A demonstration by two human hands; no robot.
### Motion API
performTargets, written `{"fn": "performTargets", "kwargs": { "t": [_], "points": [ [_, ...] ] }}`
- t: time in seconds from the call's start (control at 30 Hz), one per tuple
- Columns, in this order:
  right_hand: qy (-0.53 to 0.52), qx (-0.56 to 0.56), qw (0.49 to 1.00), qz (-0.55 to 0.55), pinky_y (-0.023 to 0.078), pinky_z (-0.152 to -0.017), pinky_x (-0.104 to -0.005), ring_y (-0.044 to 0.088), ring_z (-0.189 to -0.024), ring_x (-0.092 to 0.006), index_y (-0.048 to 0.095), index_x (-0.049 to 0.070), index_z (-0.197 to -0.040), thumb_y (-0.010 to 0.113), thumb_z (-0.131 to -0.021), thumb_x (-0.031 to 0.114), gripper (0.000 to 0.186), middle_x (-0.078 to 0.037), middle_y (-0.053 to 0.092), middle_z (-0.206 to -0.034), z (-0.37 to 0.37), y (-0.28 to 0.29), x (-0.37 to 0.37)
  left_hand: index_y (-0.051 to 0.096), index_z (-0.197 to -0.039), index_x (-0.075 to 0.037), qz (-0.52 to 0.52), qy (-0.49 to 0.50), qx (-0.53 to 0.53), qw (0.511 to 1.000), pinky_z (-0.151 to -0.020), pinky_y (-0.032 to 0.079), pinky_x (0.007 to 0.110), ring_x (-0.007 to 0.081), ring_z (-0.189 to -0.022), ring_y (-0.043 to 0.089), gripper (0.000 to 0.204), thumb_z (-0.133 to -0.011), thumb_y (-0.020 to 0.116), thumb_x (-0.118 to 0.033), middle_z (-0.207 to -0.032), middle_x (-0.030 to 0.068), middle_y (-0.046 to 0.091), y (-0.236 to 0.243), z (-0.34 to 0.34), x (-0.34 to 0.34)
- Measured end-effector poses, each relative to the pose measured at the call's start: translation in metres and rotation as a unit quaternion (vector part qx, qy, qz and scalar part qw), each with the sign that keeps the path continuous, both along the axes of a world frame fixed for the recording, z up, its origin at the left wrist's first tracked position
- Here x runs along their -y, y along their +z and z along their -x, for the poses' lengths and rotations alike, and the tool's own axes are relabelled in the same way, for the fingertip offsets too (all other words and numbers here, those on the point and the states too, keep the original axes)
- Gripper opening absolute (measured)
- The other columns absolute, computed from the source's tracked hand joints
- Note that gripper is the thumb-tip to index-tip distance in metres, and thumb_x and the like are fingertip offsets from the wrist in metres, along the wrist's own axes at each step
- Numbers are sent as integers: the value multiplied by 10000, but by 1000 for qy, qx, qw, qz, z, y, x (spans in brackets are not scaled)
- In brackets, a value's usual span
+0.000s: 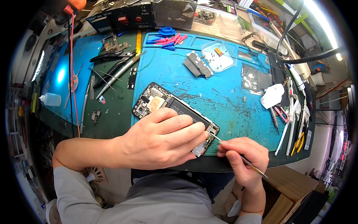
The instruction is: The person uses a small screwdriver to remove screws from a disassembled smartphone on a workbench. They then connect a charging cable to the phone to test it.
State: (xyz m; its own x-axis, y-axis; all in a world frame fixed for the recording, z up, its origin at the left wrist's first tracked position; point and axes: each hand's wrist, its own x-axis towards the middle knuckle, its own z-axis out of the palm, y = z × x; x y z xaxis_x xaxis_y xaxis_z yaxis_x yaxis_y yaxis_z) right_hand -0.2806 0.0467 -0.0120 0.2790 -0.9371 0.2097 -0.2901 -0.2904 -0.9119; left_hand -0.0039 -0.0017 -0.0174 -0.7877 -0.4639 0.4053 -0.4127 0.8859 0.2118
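Past our shirt [160,194], left fingers [181,124] curl over the phone [183,107] on the mat [238,123], probably steadying it, their grip hidden from us; right fingers [241,145] pinch a tool [255,168] at the phone's right end.

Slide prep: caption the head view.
Left hand over an opened phone on a blue mat, right hand holding a slim tool.

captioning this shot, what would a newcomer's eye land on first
Probably the opened phone under the left hand near the centre, with the right hand holding a thin metal tool at the phone's right end. Then the bright blue mat beneath, and the pink pieces by its far edge.
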Motion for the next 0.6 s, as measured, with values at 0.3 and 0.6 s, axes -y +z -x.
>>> {"fn": "performTargets", "kwargs": {
  "t": [0.3,0.6],
  "points": [
    [-18,28,999,-22,610,-699,-296,784,-782,-213,798,-42,-1146,744,-1038,70,164,-155,801,-955,1,-1,-1,736,-1329,-65,2,11,4,1000,-932,504,357,179,-1118,637,551,-850,823,-321,-1285,29,651,2,2,-2],
    [-82,67,994,23,610,-725,-290,779,-814,-192,759,-52,-1227,710,-1070,74,207,-158,776,-1018,5,-6,-10,684,-1439,-70,-6,18,24,1000,-989,468,395,210,-1150,610,705,-813,853,-345,-1344,45,619,0,6,-6]
  ]
}}
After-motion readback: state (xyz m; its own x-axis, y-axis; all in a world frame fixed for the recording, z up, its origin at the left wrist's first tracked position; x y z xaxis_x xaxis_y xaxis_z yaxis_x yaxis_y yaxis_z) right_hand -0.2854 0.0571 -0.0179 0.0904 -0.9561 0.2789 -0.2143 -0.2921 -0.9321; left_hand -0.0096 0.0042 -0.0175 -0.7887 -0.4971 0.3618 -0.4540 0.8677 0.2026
